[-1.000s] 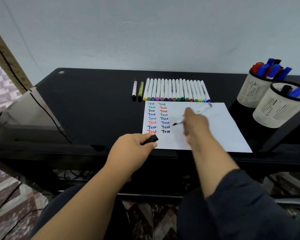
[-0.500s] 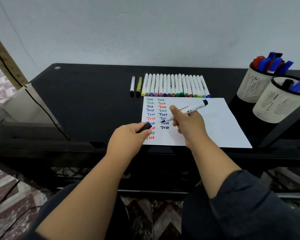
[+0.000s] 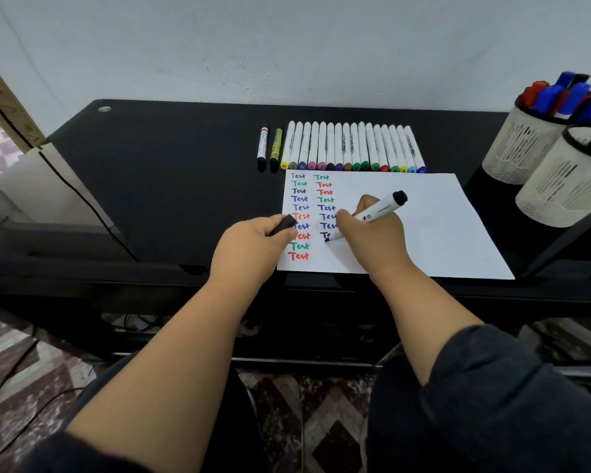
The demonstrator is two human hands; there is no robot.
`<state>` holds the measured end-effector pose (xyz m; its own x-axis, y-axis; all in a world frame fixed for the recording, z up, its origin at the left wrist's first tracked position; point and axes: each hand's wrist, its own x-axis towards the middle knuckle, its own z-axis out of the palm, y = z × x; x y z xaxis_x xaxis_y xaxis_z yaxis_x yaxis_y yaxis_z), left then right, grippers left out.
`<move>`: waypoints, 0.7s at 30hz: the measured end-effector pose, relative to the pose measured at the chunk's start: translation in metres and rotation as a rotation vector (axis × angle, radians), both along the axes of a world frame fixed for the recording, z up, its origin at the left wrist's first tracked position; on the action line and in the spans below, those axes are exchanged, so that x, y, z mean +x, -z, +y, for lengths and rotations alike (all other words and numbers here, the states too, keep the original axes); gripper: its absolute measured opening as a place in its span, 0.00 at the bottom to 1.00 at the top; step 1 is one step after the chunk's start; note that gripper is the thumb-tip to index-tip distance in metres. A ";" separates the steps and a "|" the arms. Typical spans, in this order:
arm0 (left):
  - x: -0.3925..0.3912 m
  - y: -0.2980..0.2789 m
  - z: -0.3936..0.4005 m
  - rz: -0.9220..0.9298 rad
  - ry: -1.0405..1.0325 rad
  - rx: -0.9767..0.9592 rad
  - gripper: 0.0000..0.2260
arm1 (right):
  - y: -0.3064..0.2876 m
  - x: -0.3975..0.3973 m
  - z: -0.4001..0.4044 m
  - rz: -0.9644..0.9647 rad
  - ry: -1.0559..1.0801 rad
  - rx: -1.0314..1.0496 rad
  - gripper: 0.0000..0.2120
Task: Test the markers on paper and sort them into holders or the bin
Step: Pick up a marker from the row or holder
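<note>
While the right hand (image 3: 376,240) grips a white-barrelled marker (image 3: 377,212) in a writing hold, its black tip sits on the paper (image 3: 423,227) at the foot of the second column of test words, beside a part-written black letter. The marker's long axis slopes from the tip, low and toward the left hand, up and away to its black end, which points toward the worktop's far right corner. The left hand (image 3: 249,247) pinches the black cap (image 3: 282,225) between thumb and fingers, just beside the paper's left edge and over the first column. Cap and tip lie near one another but apart; the cap's open end cannot be made out. In my judgement, recapping turns on bringing the cap in line with that slope, the left hand being the nearer.

The paper lies at the worktop's near edge, right of centre. It bears two columns of the word "Test" in black, green, blue and red. A row of white markers (image 3: 352,146) lies capped along the paper's far edge. Two cream mesh holders (image 3: 522,145) stand at the worktop's right edge, both holding markers. No bin is identifiable.
</note>
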<state>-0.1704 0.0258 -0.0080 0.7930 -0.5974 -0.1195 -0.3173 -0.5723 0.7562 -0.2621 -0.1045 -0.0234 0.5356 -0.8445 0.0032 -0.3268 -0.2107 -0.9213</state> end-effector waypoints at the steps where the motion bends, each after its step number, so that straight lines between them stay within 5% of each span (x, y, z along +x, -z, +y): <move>1: 0.000 0.001 -0.001 -0.002 0.003 0.005 0.16 | 0.001 0.001 0.000 0.000 0.000 0.002 0.18; 21: 0.002 0.006 -0.001 -0.003 0.028 -0.022 0.17 | 0.000 -0.003 0.001 -0.013 0.018 -0.006 0.18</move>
<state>-0.1689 0.0247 -0.0137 0.7763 -0.6217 -0.1040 -0.3350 -0.5466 0.7675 -0.2654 -0.1035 -0.0237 0.5203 -0.8538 0.0150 -0.3186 -0.2104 -0.9243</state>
